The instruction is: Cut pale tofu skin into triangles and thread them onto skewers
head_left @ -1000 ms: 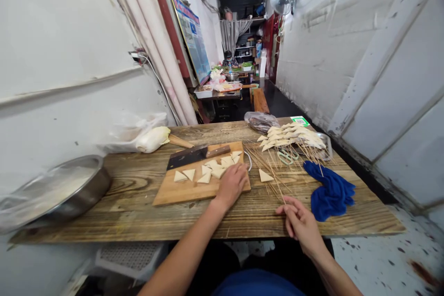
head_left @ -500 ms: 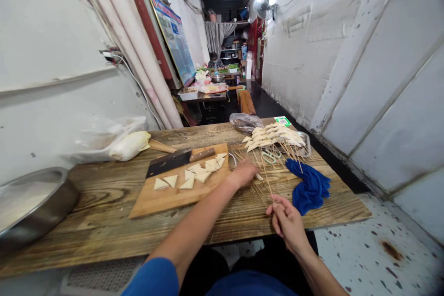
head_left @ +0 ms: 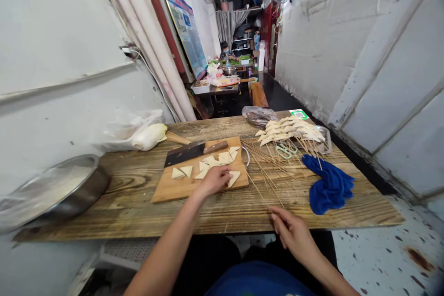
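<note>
My left hand (head_left: 215, 179) is over the right part of a wooden cutting board (head_left: 166, 193), thumb and fingers closed on the edge of a pale tofu triangle (head_left: 234, 178). Several more such triangles (head_left: 187, 170) lie on the board, some partly behind the hand. A cleaver (head_left: 185, 154) rests along its far side. Near the table's front edge, my right hand (head_left: 293, 231) pinches the lower end of a thin wooden skewer (head_left: 258, 190), which points away toward the board. Loose skewers (head_left: 267, 162) are spread to the right of the board.
Skewered triangles (head_left: 291, 128) are heaped at the back right, beside green-handled scissors (head_left: 286, 150) and a blue cloth (head_left: 328, 185). A metal basin (head_left: 83, 185) and a cabbage (head_left: 150, 137) stand left. Behind, a person sits at a table of food (head_left: 229, 70).
My left hand has moved left from the loose skewers onto the board and closed on a triangle. My right hand still holds a skewer, now tilted more to the left. The view has shifted.
</note>
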Tool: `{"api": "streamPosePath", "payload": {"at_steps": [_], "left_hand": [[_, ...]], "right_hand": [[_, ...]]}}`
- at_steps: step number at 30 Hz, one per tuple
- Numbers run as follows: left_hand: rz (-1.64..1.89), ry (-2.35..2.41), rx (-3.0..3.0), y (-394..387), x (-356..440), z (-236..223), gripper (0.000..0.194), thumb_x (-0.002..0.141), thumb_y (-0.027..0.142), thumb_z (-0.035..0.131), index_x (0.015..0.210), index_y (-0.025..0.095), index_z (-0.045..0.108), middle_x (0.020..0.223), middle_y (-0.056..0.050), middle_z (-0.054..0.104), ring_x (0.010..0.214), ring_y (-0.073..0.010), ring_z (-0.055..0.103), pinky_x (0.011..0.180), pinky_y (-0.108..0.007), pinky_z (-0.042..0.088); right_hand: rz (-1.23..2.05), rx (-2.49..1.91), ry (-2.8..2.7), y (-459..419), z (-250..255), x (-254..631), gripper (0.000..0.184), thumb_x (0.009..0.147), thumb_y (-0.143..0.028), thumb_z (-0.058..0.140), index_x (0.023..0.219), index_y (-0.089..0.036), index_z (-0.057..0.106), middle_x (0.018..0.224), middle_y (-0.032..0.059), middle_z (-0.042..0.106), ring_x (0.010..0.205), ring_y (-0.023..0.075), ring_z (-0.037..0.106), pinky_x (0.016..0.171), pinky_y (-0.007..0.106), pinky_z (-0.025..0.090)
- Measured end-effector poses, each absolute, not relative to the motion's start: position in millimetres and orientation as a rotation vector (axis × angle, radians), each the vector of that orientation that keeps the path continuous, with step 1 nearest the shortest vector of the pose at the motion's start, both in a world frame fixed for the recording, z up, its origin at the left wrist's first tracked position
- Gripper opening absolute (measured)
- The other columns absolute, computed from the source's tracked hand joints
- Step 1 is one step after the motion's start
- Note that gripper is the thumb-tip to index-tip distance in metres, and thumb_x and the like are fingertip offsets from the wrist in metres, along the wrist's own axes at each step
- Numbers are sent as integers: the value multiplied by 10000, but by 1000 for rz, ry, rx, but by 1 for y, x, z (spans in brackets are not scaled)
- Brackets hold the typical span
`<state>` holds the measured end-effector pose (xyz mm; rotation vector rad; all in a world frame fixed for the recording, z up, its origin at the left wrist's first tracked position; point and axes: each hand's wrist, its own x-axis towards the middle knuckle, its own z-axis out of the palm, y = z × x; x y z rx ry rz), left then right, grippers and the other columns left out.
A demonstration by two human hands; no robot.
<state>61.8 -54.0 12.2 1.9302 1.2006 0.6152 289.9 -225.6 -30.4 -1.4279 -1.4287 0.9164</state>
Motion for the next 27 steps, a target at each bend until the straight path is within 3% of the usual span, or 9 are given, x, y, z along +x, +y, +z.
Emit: {"api": "streamPosePath", "payload": {"at_steps": [2, 5, 8, 12, 23, 27], "left_hand": [[822, 1375, 2115, -66, 56, -1, 233, 800, 305, 519, 935, 165, 649, 773, -58, 661, 764, -195, 603, 746, -331, 466], [1204, 1471, 2189, -86, 54, -22, 271, 872, 277, 421, 1003, 180, 637, 1006, -86, 652, 963, -191, 575, 894, -355, 435], [1264, 1405, 2228, -101, 53, -37, 330, 896, 258, 377, 1172, 203, 550, 1195, -74, 583, 1132, -174, 503, 1000, -366, 383], [1091, 1368, 2372, -103, 55, -44, 422, 898, 254, 368, 1316, 199, 402, 1363, -79, 434, 1279, -188, 356, 1068, -411, 308], [1016, 1397, 2499, -97, 56, -53, 404, 892, 151, 299, 1269, 175, 443, 1314, -85, 488, 1256, -172, 386, 1062, -405, 297], [1044, 1559, 2359, -99, 65, -35, 364, 878, 235, 380, 1220, 159, 478, 1198, -118, 554, 1132, -219, 473, 990, -415, 357]], "right_hand": [[772, -1470, -1589, -231, -28, 285, 346, 870, -374, 447, 1113, -192, 613, 924, 80, 691, 791, 200, 665, 703, 298, 548], [685, -1489, -1724, -237, -24, 280, 340, 872, -324, 446, 1148, -210, 609, 1129, 68, 632, 1032, 220, 597, 919, 355, 473], [741, -1493, -1751, -238, -23, 278, 335, 870, -294, 453, 1167, -244, 600, 1143, 39, 620, 1047, 222, 588, 938, 375, 461], [801, -1485, -1720, -232, -24, 275, 330, 864, -281, 462, 1165, -275, 598, 1143, 18, 613, 1050, 238, 585, 949, 412, 447], [809, -1497, -1744, -227, -24, 273, 327, 872, -286, 452, 1168, -269, 590, 1148, 17, 606, 1057, 232, 580, 946, 400, 448], [816, -1511, -1737, -230, -21, 276, 336, 873, -294, 441, 1175, -266, 587, 1151, 21, 605, 1053, 235, 583, 946, 413, 446]]}}
